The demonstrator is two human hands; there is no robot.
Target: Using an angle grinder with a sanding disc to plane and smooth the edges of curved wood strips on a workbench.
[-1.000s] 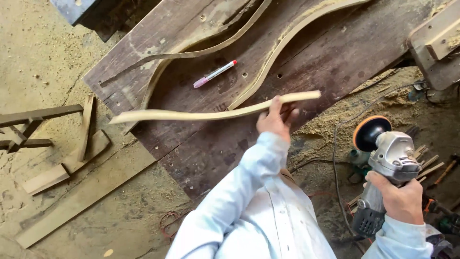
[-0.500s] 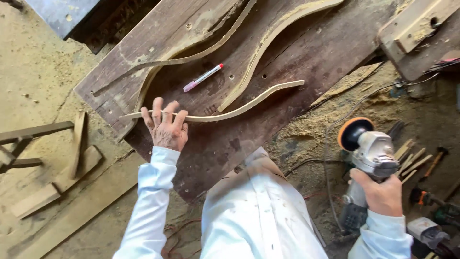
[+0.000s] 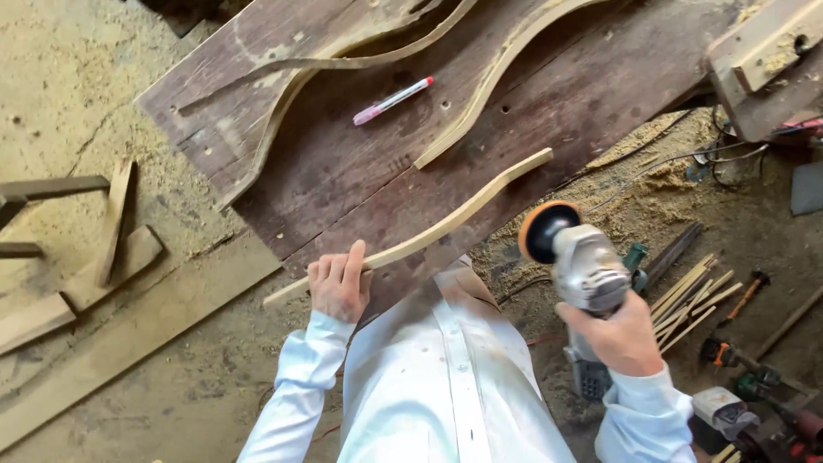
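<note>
My left hand (image 3: 339, 285) presses down on the near end of a long curved wooden strip (image 3: 446, 219) that lies along the front edge of a dark wooden workbench (image 3: 343, 176). My right hand (image 3: 619, 333) grips a grey angle grinder (image 3: 576, 261) with an orange-rimmed sanding disc, held in the air just right of the bench, near the strip's far end. A pink and white marker (image 3: 392, 100) lies on the bench among other curved wooden pieces (image 3: 489, 81).
Sawdust covers the ground. Planks and wood offcuts (image 3: 94, 274) lie at the left. Thin wooden sticks (image 3: 690, 300), cables and hand tools (image 3: 746, 377) lie at the right. A wooden block (image 3: 767, 51) sits at the top right.
My left hand slid from the strip's right end to its left end. The strip swung closer to the bench's front edge. The grinder rose and moved in toward the strip.
</note>
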